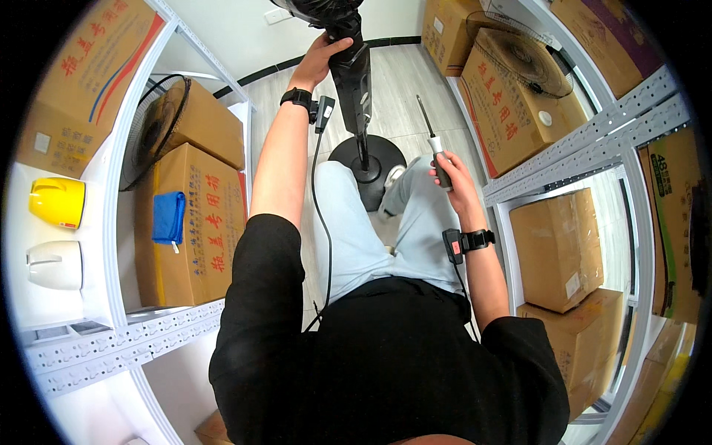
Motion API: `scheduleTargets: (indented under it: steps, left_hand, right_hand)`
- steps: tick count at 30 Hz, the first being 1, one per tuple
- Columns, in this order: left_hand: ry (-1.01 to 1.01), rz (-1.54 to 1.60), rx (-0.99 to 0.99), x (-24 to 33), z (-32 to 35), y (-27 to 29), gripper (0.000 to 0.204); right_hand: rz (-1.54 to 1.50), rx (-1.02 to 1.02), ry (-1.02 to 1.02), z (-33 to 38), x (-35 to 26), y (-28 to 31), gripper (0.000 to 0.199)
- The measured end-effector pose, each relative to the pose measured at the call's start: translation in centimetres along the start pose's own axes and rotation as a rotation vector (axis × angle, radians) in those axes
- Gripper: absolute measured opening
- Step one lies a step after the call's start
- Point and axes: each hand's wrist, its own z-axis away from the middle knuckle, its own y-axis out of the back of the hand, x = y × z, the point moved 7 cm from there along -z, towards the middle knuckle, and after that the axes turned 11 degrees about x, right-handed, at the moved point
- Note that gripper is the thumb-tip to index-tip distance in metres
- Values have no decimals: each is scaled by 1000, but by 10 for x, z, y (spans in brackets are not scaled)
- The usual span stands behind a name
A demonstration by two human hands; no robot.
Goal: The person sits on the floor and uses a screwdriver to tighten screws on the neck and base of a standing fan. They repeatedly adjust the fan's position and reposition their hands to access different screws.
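A black pedestal fan (351,85) stands upright in front of me, its round base (386,157) on the floor near my feet. The motor head is cut off by the top edge of the view. My left hand (320,61) is closed round the neck just under that head. In my right hand (458,182) is a screwdriver (434,144) with a dark and white handle, its thin blade tilted up and away from me. The screwdriver's tip is apart from the fan. Each wrist wears a black strap with a small cabled device.
White metal shelves (133,341) with cardboard boxes (200,222) flank me on both sides. One wire fan grille (159,122) leans at left; another (523,61) lies on a right-hand box beside a white round knob (545,119). A blue cloth (168,217) and two cups (57,202) sit left.
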Motion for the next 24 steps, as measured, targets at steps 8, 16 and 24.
scheduleTargets:
  steps: [8,16,24]
  left_hand:
    - [-99,-14,-26,-2,1,-2,45]
    - [-113,-177,438,-3,-12,34,42]
    - [-196,-407,493,19,-30,35,51]
  right_hand:
    - [-48,-2,-39,-11,15,-8,30]
    - [-74,-38,-64,-8,24,-16,32]
    - [-77,-46,-13,-2,6,-11,33]
